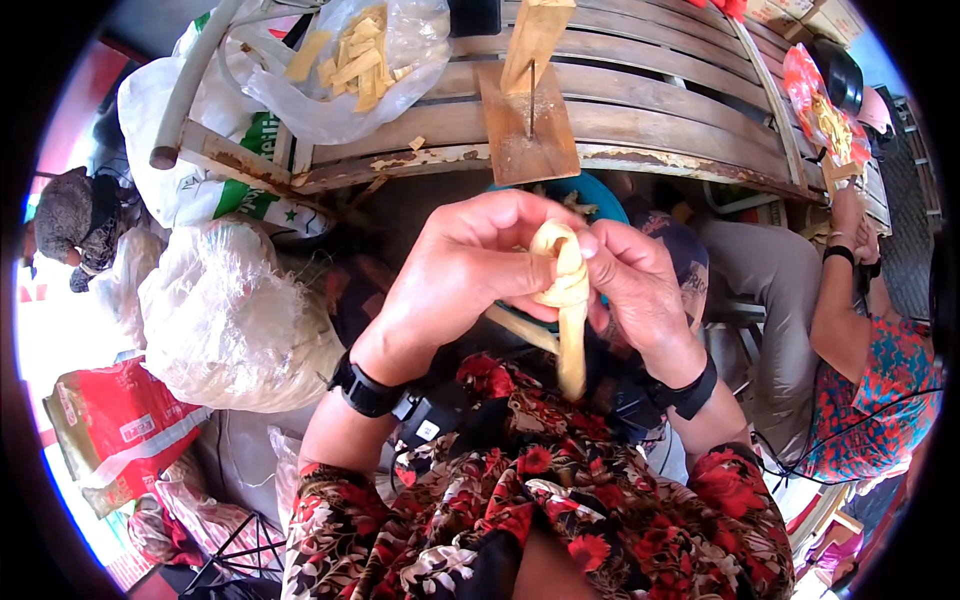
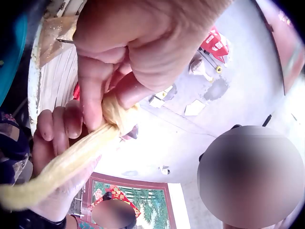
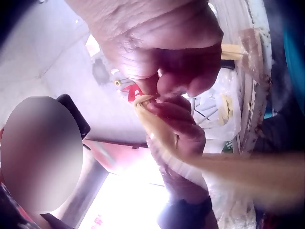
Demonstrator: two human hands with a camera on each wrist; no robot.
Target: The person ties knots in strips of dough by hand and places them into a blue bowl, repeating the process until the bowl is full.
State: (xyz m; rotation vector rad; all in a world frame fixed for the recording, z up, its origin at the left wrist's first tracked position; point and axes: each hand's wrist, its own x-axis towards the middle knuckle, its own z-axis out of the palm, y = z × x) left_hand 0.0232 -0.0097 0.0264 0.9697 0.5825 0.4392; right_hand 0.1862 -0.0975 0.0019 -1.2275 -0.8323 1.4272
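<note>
In the head view, a pale yellow, soft flat strip (image 1: 571, 345), looped into a knot at its upper end, is held in front of the chest. My left hand (image 1: 450, 265) pinches the loop between thumb and fingers from the left. From the right, my right hand (image 1: 645, 285) grips the same knot with its thumb against it. One tail hangs down toward the lap, and another narrow end (image 1: 522, 328) sticks out to the lower left. The left wrist view shows the knot (image 2: 119, 114) under the left thumb. Part of the loop is hidden behind fingers in the right wrist view.
A slatted bench (image 1: 640, 100) lies ahead, bearing a wooden board (image 1: 535, 150) with an upright spike and a plastic bag (image 1: 425, 40) of yellow pieces. Beneath its edge is a blue basin (image 1: 608, 203). A bulging white sack (image 1: 230, 330) stands left; another person (image 1: 870, 400) sits right.
</note>
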